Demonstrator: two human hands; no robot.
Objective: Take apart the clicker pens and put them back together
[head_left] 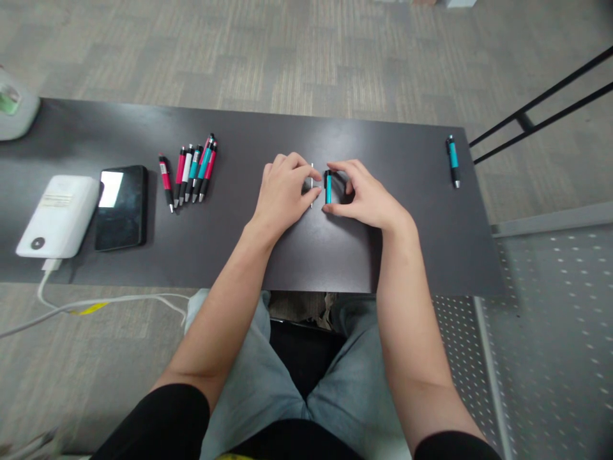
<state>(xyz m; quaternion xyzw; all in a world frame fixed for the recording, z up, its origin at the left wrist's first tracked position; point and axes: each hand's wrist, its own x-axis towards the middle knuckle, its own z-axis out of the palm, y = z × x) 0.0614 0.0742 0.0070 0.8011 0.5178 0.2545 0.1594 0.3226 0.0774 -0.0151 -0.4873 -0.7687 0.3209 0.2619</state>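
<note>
My left hand [286, 191] is over the table, thumb and forefinger curved with a small gap between the tips. A thin, pale rod like a pen refill [311, 185] lies beneath those two fingers, its ends showing past them. Just right of it, my right hand [366, 195] spans a short teal pen barrel [328, 187] with a black top. Its forefinger is at the far end and its thumb at the near end; the other fingers curl behind. The barrel points away from me, roughly parallel to the rod.
Several red, white and teal pens [191, 172] lie in a cluster on the dark table [306, 255]. Another teal pen [453, 161] lies near the right edge. A black phone [121, 217] and a white power bank [60, 214] with a cable are at left. Black bars [531, 124] stand at right.
</note>
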